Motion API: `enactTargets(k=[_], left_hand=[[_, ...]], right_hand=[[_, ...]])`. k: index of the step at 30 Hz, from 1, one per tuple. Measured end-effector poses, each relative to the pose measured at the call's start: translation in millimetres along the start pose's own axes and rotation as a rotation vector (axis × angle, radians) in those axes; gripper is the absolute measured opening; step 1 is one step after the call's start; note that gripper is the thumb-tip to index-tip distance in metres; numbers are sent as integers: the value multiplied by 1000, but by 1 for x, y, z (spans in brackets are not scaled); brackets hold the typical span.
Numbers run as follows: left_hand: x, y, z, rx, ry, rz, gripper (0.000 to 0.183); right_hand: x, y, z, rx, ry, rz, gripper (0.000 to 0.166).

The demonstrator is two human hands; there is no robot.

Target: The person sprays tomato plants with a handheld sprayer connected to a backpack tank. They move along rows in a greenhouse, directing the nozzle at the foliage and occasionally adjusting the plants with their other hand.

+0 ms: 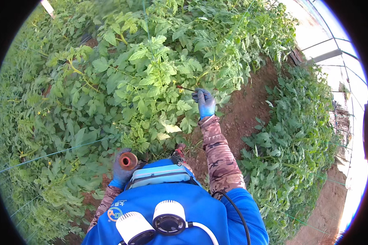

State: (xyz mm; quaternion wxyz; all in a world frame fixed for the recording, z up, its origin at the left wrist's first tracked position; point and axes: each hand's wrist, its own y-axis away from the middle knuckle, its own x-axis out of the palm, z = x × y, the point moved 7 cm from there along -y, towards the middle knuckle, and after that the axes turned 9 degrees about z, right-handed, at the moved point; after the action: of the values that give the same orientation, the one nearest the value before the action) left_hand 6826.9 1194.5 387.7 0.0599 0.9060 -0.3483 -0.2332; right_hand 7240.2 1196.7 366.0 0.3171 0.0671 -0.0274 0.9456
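Observation:
In my gloved right hand [205, 99] is a thin dark brush [188, 89], its reddish tip close to small yellow tomato flowers [174, 82]. Leafy tomato plants [159, 67] surround that tip. My left hand [121, 171], also in a blue glove darkened with stains, holds a small open-necked bottle [128, 161] of orange-brown colour at my left side. The bottle's round mouth faces up towards me. What is inside it cannot be made out.
Bare soil [248, 107] forms a path right of my arm, with another plant row [288, 137] beyond. Green support strings [64, 151] cross the foliage. A light-blue waist bag [159, 174] and a white neck fan [169, 216] are on my body. Greenhouse framing [322, 57] stands at right.

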Motion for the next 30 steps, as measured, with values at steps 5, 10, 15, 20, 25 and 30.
enactTargets(k=[5,10,15,20,25,30], left_hand=[[43,-14,2,19,33,-6,69],[64,-25,-25,-79,84,-22,65],[88,-39,-42,-23,-69,-53,66],[116,-63,-58,4,-8,-66,69],[142,-75,-72,-47,-29,-11,69],[157,-88,-90,-10,43,63,68]], right_hand=[[-11,-15,-16,63,76,80,16],[-30,-17,-4,82,74,119,18],[-53,-10,39,76,-128,162,22],[-94,3,77,-29,-122,61,24],[-124,-17,131,-238,-14,-59,23],[-134,-63,123,-151,124,-16,19]])
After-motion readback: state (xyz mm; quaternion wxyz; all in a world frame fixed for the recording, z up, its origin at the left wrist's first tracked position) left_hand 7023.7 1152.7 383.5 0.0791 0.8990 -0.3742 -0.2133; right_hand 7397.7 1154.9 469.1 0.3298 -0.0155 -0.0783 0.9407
